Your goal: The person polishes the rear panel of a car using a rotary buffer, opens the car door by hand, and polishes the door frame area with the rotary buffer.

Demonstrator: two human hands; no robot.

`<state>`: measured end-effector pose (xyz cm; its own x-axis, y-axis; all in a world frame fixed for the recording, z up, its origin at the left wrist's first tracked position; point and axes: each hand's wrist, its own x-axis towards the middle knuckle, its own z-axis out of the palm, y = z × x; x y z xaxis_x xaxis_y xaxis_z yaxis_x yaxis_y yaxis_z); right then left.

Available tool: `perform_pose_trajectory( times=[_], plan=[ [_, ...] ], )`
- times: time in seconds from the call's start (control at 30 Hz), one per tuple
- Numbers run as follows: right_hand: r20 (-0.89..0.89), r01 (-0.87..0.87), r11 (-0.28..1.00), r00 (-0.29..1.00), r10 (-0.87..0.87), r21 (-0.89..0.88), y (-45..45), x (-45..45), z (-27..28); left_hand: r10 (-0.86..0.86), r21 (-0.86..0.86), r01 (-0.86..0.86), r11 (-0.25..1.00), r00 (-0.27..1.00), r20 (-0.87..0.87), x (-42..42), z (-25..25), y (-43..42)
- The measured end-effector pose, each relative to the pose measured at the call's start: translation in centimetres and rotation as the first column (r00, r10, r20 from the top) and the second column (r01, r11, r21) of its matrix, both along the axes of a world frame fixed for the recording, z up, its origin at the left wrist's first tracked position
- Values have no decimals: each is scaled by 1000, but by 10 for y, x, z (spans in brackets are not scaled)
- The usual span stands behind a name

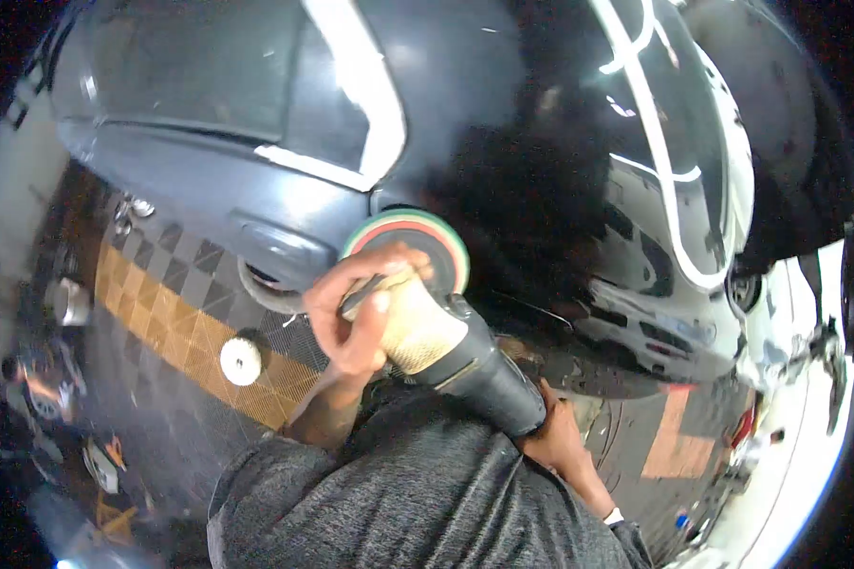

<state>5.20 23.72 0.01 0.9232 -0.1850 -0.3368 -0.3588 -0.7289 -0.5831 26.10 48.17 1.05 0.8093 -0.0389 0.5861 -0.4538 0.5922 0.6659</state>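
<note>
Tiled floor (pixel 161 311) in black, grey and tan spreads beside a glossy dark car (pixel 484 133). A polisher (pixel 434 343) is at the car's side, its round pad (pixel 457 251) over the door's edge, near the door handle (pixel 289 248) and below the window's corner; whether the pad touches the paint I cannot tell. Curled over the polisher's head, the left hand (pixel 356 308) grips it; the right hand (pixel 562 434) holds the tail end. Toward the tan band's edge shows a white disc (pixel 241 352).

two hands (pixel 346 318) (pixel 558 438), one polisher (pixel 474 358), one polisher pad (pixel 429 232), one white disc (pixel 232 356)
</note>
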Motion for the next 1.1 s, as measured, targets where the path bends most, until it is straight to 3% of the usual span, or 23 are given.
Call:
perform_pose_trajectory(
  times=[0.13, 0.2, 0.3, 0.37, 0.4, 0.47, 0.53, 0.6, 0.7, 0.93, 0.97, 1.03, 1.1],
  plan=[
    [-54, 99, 981, 994, -92, 166, -14, -19, -3, -69, 55, 72, 996, 996, -49, -21, 19, -29],
    [-96, 174, 976, 982, -162, 129, -18, -33, 2, -80, 104, 90, 990, 992, -101, -27, 23, -47],
    [-100, 202, 976, 976, -194, 82, -29, -62, -11, -155, 155, 153, 976, 988, -1, -32, 25, -73],
    [99, 152, 987, 983, -157, 57, -36, -75, -9, -169, 211, 147, 966, 982, 87, -36, 28, -100],
    [95, 137, 989, 985, -142, 57, -43, -87, -17, -169, 268, 119, 956, 970, 173, -39, 29, -114],
    [135, 294, 917, 931, -338, 270, -59, -124, -55, -199, 345, 94, 934, 938, 283, -48, 39, -147],
    [154, 319, 905, 916, -371, 282, -71, -158, -76, -279, 346, 184, 920, 927, 249, -68, 44, -179],
    [53, 423, 797, 870, -490, 431, -78, -171, -85, -327, 328, 237, 914, 911, 251, -77, 42, -201],
    [7, 472, 804, 861, -509, 362, -72, -153, -51, -335, 292, 258, 921, 907, 255, -81, 41, -209],
    [118, 297, 906, 932, -344, 300, -68, -102, -42, -226, 271, 152, 950, 937, 265, -50, 37, -146],
    [117, 266, 930, 946, -303, 256, -67, -95, -43, -210, 309, 145, 940, 960, 187, -49, 37, -132],
    [109, 235, 948, 959, -262, 214, -62, -83, -41, -158, 335, 88, 938, 969, 189, -39, 35, -105],
    [61, 107, 992, 992, -111, 69, -57, -62, -35, -121, 307, 63, 950, 977, 174, -31, 26, -81]
  ],
)
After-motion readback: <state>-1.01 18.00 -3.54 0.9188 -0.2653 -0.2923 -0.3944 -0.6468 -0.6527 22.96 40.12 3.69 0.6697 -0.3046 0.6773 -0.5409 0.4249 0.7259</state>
